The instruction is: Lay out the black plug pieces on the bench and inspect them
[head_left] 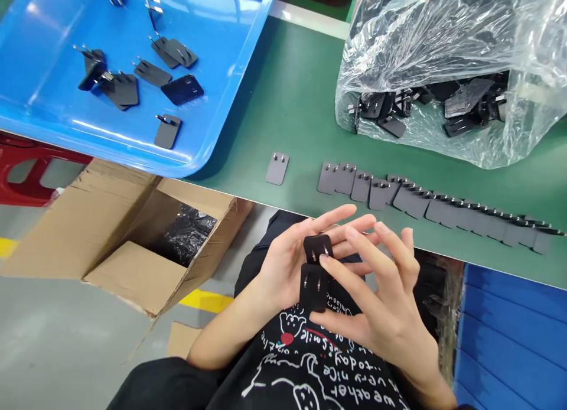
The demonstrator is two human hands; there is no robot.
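Note:
Over my lap, just in front of the table edge, my left hand [287, 259] is palm up with its fingers stretched out, bearing a black two-pin plug plate [316, 244]. My right hand [376, 292] holds a second black plug plate [312, 298] by its edge, between thumb and index finger. The pins of both plates face up, and the two plates lie close together. The right index fingertip reaches the upper plate. Beyond my hands, a single grey plug plate [277, 171] lies on the green table [292, 97], left of a long overlapping row of plug plates [443, 210].
A blue tray [221, 111] with several scattered plug plates is at the upper left. A clear plastic bag [425, 49] of plug pieces lies at the upper right. Below the tray, an open cardboard box [133, 274] holds dark wrapped material. A blue crate [509, 333] stands lower right.

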